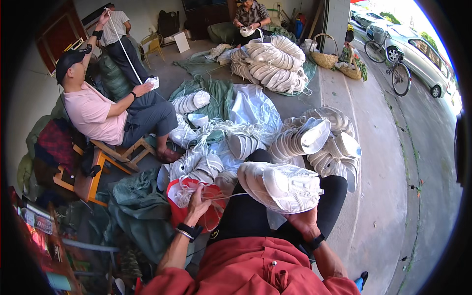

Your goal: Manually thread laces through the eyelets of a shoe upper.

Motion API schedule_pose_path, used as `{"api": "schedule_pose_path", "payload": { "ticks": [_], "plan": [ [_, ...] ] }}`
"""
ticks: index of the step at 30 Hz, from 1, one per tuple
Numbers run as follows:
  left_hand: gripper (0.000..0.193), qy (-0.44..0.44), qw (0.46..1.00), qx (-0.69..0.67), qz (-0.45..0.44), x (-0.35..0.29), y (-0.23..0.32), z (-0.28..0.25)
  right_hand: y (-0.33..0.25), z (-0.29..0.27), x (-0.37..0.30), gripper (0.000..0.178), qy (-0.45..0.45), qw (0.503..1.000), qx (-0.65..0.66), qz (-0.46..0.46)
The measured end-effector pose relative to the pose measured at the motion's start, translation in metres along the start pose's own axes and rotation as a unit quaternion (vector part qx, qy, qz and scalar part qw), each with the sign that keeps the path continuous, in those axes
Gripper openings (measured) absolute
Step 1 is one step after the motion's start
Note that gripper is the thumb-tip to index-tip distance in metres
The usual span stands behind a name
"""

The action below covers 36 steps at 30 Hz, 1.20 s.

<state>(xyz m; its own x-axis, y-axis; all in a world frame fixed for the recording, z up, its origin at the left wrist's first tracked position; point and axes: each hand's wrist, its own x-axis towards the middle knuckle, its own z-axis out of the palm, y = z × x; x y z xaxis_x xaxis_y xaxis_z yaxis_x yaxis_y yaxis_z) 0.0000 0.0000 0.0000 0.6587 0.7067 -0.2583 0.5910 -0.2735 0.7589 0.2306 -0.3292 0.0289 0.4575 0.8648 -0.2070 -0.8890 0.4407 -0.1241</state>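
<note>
My right hand (305, 220) grips a nested bundle of white shoe uppers (282, 188) from below, above my lap. The nearest upper shows its side panels and stitching. To the left, my left hand (197, 205) is closed on a thin white shoelace (231, 195) that runs across toward the uppers. Just beneath that hand sits a red bag (176, 206) with a tangle of white laces (184, 194) inside. The fingertips of my left hand are small and partly hidden.
Stacks of white uppers (314, 135) lie ahead, with a larger pile (275, 61) farther back. Loose laces (221, 130) trail over sheeting. A seated co-worker in pink (96, 110) stretches a lace at left, beside a wooden stool (91, 179). A bicycle (399, 78) and cars stand outside, right.
</note>
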Motion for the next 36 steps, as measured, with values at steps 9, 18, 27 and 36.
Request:
{"api": "schedule_pose_path", "payload": {
  "ticks": [9, 18, 27, 36],
  "plan": [
    [0.078, -0.042, 0.964, -0.019, 0.263, 0.01, 0.107, 0.085, -0.01, -0.002, -0.009, 0.08, 0.013, 0.999, -0.037, 0.0],
    [0.054, 0.015, 0.957, 0.094, 0.275, -0.001, 0.11, 0.073, -0.011, -0.013, -0.016, 0.077, 0.018, 0.998, -0.013, -0.066],
    [0.036, 0.023, 0.91, 0.178, 0.374, -0.009, 0.135, 0.077, -0.014, -0.013, -0.01, 0.077, 0.061, 0.993, 0.009, -0.099],
    [0.015, 0.01, 0.918, 0.197, 0.343, -0.018, 0.126, 0.063, -0.01, -0.017, -0.01, 0.079, 0.036, 0.994, 0.02, -0.105]
  ]
}}
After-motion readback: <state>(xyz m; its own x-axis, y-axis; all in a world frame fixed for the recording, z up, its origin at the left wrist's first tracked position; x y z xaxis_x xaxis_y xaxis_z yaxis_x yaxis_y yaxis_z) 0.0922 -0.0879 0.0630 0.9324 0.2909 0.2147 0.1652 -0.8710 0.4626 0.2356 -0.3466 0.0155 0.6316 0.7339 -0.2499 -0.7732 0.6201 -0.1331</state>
